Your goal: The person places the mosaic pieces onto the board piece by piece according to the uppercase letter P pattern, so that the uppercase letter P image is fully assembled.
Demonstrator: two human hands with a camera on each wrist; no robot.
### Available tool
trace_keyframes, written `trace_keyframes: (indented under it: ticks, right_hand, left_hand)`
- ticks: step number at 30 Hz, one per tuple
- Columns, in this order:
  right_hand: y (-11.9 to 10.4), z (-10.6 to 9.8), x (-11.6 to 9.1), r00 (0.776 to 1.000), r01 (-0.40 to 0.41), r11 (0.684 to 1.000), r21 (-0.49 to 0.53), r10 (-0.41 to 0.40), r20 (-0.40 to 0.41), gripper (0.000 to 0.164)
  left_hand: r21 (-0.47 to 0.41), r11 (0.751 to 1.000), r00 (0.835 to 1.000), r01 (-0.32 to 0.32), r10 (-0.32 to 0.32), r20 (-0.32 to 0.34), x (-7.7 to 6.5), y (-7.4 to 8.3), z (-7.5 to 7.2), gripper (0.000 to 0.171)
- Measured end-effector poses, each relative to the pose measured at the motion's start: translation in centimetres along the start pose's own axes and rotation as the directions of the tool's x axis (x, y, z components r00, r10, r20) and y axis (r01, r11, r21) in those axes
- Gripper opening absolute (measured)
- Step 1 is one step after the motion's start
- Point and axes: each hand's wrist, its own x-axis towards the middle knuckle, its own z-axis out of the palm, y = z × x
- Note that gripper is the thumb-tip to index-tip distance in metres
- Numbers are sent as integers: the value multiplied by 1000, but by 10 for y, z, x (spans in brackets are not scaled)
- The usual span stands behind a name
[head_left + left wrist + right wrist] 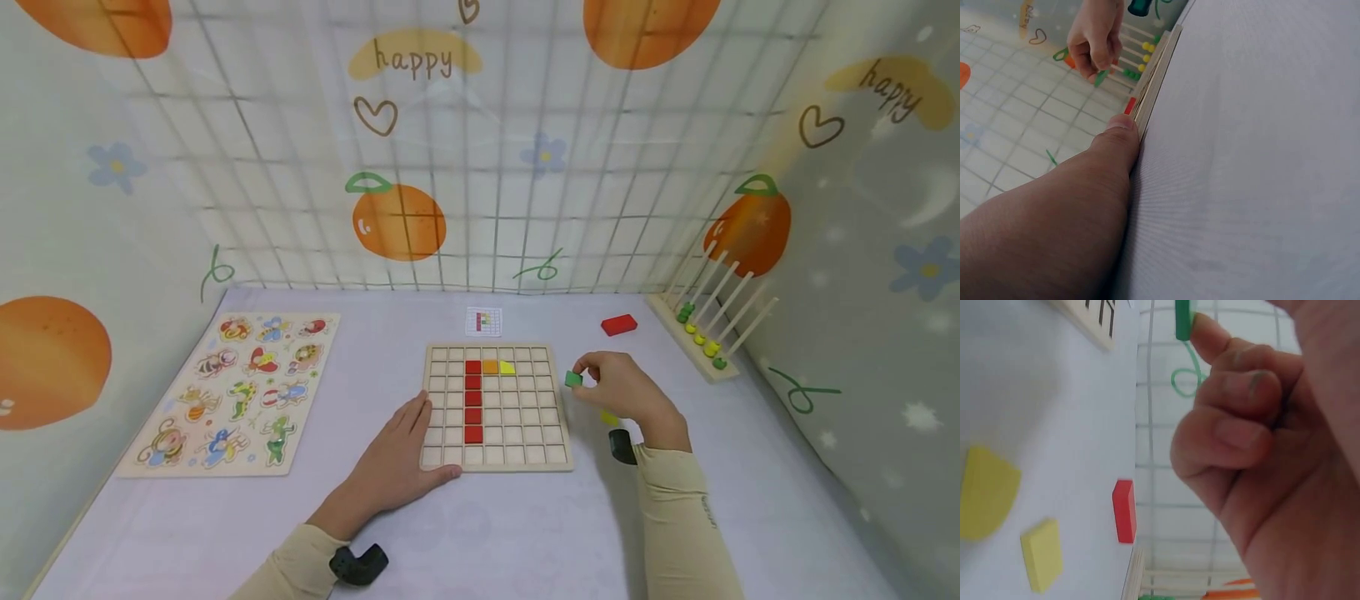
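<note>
A wooden grid board [525,454] lies on the table in front of me. In one column stand several red square blocks [473,398], with an orange block [491,367] and a yellow quarter-round block [507,367] beside the top one. My left hand [397,458] rests along the board's left edge, its thumb by the lower left corner. Just off the board's right side, my right hand [626,387] pinches a green block [573,379] between thumb and finger, above the table. Below that hand, yellow blocks [988,494] lie on the cloth, mostly hidden in the head view.
A small pattern card [483,322] lies behind the board. Farther right are a red block [619,325] and a wooden peg rack [701,350] with green and yellow beads. An insect puzzle board [232,392] lies at left. Printed curtains hang around the table.
</note>
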Motion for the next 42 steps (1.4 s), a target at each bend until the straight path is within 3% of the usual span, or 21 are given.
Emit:
trace_keyframes:
  ticks: [13, 24, 29, 36, 42]
  right_hand:
    - [-31, 20, 15, 996, 81, 997, 13, -81, 45, 15]
    - [-56, 46, 35, 985, 157, 988, -4, -156, 74, 19]
    - [-63, 60, 43, 984, 157, 987, -39, -153, 94, 19]
    - [-69, 78, 49, 987, 95, 995, -42, -89, 133, 21]
    - [-73, 86, 52, 983, 114, 990, -84, -100, 151, 18]
  left_hand:
    - [-6, 1000, 1000, -6, 6, 11, -1, 1, -5, 120]
    - [-19, 1000, 1000, 1, -1, 11, 1, -1, -1, 121]
    - [-12, 1000, 1000, -2, 2, 7, 2, -1, 1, 121]
    - [-2, 1000, 1000, -3, 3, 12, 0, 0, -1, 120]
    - [-3, 1000, 1000, -4, 4, 8, -1, 1, -2, 119]
